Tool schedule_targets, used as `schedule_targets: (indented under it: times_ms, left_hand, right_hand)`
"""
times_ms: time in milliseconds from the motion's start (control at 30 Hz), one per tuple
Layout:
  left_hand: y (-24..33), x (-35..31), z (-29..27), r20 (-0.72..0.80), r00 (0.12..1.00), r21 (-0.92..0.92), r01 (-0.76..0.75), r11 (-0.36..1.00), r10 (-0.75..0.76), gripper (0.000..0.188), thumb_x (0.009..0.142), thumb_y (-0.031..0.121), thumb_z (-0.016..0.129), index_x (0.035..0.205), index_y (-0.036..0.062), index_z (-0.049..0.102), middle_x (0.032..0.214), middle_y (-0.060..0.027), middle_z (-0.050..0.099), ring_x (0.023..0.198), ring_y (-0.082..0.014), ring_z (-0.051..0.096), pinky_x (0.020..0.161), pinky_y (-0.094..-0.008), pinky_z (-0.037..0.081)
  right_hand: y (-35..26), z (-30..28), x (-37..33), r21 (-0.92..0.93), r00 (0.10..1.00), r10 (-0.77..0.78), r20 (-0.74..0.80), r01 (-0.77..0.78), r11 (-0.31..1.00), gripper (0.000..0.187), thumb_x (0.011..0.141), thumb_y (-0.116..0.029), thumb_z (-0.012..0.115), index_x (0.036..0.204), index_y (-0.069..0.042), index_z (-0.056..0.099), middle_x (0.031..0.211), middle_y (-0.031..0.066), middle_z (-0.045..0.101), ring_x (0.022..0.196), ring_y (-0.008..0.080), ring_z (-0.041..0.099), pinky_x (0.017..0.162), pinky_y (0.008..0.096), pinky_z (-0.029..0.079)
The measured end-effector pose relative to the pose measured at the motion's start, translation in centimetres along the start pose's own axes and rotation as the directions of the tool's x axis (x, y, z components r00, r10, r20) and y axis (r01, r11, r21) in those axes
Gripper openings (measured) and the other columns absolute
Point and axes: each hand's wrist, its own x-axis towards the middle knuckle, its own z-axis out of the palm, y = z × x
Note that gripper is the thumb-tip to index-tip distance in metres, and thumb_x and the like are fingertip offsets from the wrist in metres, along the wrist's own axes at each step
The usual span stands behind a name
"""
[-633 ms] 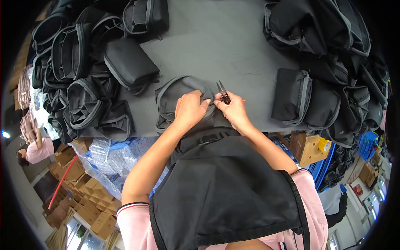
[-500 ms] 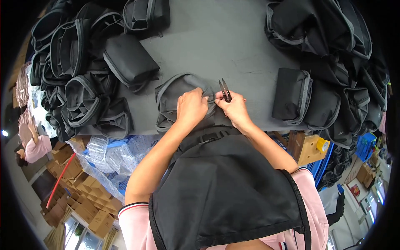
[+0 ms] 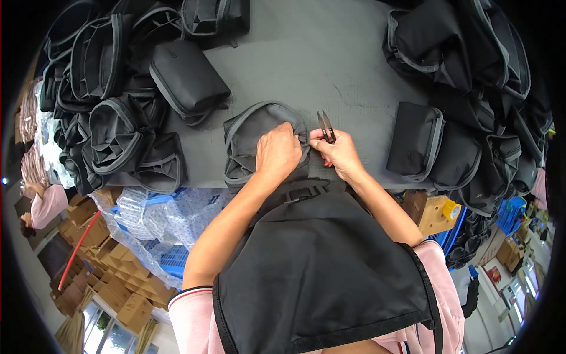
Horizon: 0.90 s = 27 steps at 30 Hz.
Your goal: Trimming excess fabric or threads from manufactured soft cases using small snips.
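An unzipped black pouch with grey-edged openings lies at the table's near edge in front of me. My left hand reaches into its mouth, fingers curled and closed on its right-hand rim. Beside that rim is my right hand, with small dark thread snips held in the palm, blades pointing away from me. The right thumb and forefinger pinch together at the pouch's edge; whether a thread is between them is too small to tell.
Piled black pouches cover the table's left side, and more pouches stand at the right. Below the grey table are a plastic-lined blue crate and a yellow tape roll. Another person is far left.
The pouch's mouth has opened wider and rounder. My left hand has shifted slightly right, and my right hand with the snips has moved a little to the right as well.
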Motion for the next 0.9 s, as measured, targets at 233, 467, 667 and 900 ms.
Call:
schedule_targets:
  times_ms: [233,467,667,900]
  left_hand:
    - [-0.4,-0.7,0.2,0.008,0.998,-0.006,-0.055,0.998,0.055,0.02,0.079,0.014,0.057,0.078,-0.0062,0.053,0.077,-0.0261,0.059,0.076,-0.0416,0.059,0.07,-0.047,0.045]
    - [0.3,-1.1,-0.2,0.086,0.995,-0.034,0.043,0.999,-0.039,0.022,0.076,0.013,0.055,0.086,-0.0066,0.056,0.084,-0.023,0.06,0.087,-0.0371,0.058,0.078,-0.0451,0.046]
    - [2.2,-0.6,-0.7,0.172,0.982,-0.114,0.092,0.989,-0.072,0.031,0.073,0.026,0.061,0.09,0.0013,0.06,0.084,-0.0184,0.064,0.085,-0.0362,0.061,0.076,-0.0444,0.047]
    - [2.9,2.5,-2.0,0.365,0.93,0.076,-0.063,0.995,0.031,0.041,0.076,0.029,0.068,0.099,-0.0028,0.056,0.09,-0.0213,0.064,0.09,-0.0377,0.061,0.078,-0.0456,0.047]
  right_hand:
    - [-4.4,1.9,1.7,-0.243,0.985,-0.132,0.108,0.155,0.957,0.03,0.075,-0.02,0.073,0.093,-0.002,0.058,0.071,-0.0028,0.053,0.052,0.0031,0.043,0.04,0.0198,0.032]
    - [-4.2,2.5,1.8,-0.377,0.965,-0.182,0.186,0.241,0.894,0.028,0.068,-0.016,0.076,0.08,-0.004,0.054,0.07,-0.0022,0.051,0.061,0.0074,0.047,0.056,0.0241,0.041]
    - [-3.3,3.0,1.7,-0.84,0.527,-0.822,0.217,0.53,0.118,0.013,0.071,-0.002,0.062,0.079,-0.003,0.053,0.068,0.0082,0.053,0.058,0.0185,0.054,0.054,0.0305,0.043]
    - [-5.7,-0.5,-1.2,-0.31,0.865,-0.485,-0.132,0.428,0.849,0.027,0.078,-0.01,0.066,0.1,-0.004,0.051,0.071,-0.0015,0.047,0.06,0.0058,0.044,0.057,0.023,0.039]
